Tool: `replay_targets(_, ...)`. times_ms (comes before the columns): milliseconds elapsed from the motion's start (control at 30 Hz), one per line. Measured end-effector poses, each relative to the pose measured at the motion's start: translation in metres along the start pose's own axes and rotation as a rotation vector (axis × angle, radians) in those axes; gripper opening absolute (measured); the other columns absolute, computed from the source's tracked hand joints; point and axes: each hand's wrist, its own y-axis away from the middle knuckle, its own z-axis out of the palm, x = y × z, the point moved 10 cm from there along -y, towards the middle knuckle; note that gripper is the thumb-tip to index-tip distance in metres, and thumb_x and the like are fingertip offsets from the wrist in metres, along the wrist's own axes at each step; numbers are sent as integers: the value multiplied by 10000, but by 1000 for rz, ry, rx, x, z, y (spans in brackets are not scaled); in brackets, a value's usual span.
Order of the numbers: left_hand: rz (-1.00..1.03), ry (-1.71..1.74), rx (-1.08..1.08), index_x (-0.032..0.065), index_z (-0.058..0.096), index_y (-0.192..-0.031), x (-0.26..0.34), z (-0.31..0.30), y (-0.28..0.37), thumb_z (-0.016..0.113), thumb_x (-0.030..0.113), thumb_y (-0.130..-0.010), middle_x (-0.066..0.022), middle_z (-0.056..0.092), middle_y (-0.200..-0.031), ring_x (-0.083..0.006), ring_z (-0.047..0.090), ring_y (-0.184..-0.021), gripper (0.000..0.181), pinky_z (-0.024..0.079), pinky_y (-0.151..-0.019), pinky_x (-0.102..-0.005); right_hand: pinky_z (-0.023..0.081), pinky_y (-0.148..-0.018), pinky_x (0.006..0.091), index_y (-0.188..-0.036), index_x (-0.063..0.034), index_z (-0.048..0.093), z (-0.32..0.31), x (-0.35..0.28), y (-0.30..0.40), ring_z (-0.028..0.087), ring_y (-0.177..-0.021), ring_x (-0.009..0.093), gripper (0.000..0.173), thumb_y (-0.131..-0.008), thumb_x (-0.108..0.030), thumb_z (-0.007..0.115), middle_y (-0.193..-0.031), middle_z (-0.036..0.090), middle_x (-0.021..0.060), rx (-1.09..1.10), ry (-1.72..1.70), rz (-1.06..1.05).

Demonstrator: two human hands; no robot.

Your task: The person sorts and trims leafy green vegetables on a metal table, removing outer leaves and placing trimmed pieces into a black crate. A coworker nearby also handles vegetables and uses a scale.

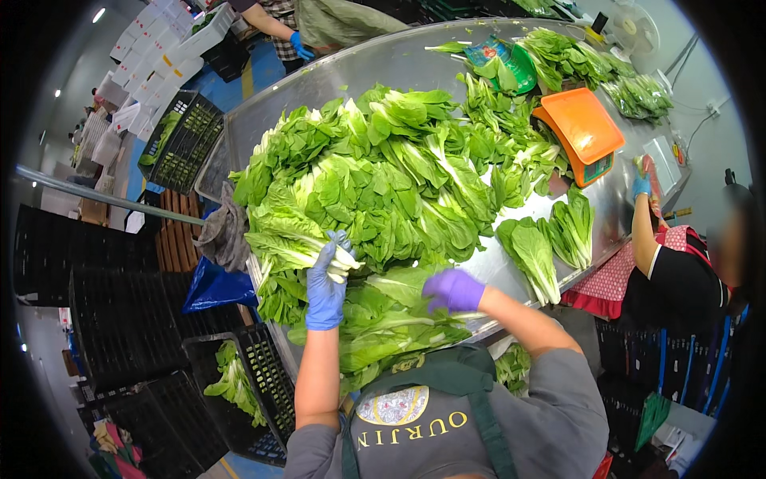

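My left hand [328,281], in a blue glove, grips a bunch of leafy greens [287,233] by its pale stems at the near left of the heap. My right hand [455,291], in a purple glove, hovers over or touches loose leaves [398,284] near the table's front edge; whether its fingers hold anything is unclear. A large heap of leafy greens [371,191] spreads before me on the metal table. Trimmed bunches [529,257] lie to the right, stems towards the edge. An orange weighing scale [583,129] stands beyond them.
A co-worker [676,269] stands at the right end; another person's gloved hand [301,46] shows at the far side. Black crates [239,383] with greens stand at the left, near a grey cloth [223,233] on the corner. A green basket [522,69] sits at the back of the metal table [383,60].
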Motion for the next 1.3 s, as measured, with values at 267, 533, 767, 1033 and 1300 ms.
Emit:
replay_targets(267, -247, 167, -226, -18, 434, -1266, -59, 23, 7, 672, 83, -806, -115, 605, -1059, -216, 601, -929, 527, 504, -865, -374, 497, -789, 437, -1103, -113, 568, -127, 240, -16, 608, -850, 375, 334, -776, -156, 622, -866, 627, 161, 880, 94, 695)
replay_targets(533, -232, 222, -90, -42, 578, -1059, -62, -15, 18, 633, 78, -834, -118, 624, -973, -238, 591, -864, 261, 503, -844, -401, 380, -557, 202, -1174, -114, 614, -159, 228, 48, 474, -641, 66, 315, -885, -240, 617, -826, 579, -14, 1192, -838, 377)
replay_targets(767, -278, 185, -146, 7, 447, -1286, -79, 12, 27, 624, 163, -883, -84, 612, -1007, -185, 574, -868, 467, 500, -786, -351, 481, -689, 231, -1160, -18, 587, -151, 150, 80, 589, -792, 113, 306, -947, -234, 545, -985, 628, 59, 1146, -1315, 220)
replay_targets(1033, -340, 125, -206, 16, 492, -1270, -97, 51, 47, 605, 231, -902, -70, 619, -1114, -176, 591, -1009, 441, 467, -926, -319, 478, -875, 316, -1089, -57, 638, -140, -57, 49, 607, -1009, 218, 332, -779, 64, 636, -1056, 643, 104, 1238, -486, -59)
replay_targets(1300, -271, -7, -163, -23, 612, -1093, -121, 21, 37, 634, 71, -852, -84, 667, -993, -153, 633, -890, 259, 503, -793, -261, 417, -943, 402, -1014, -54, 634, -101, -52, 45, 551, -1068, 303, 266, -760, -116, 681, -1043, 627, 122, 1012, -288, 173)
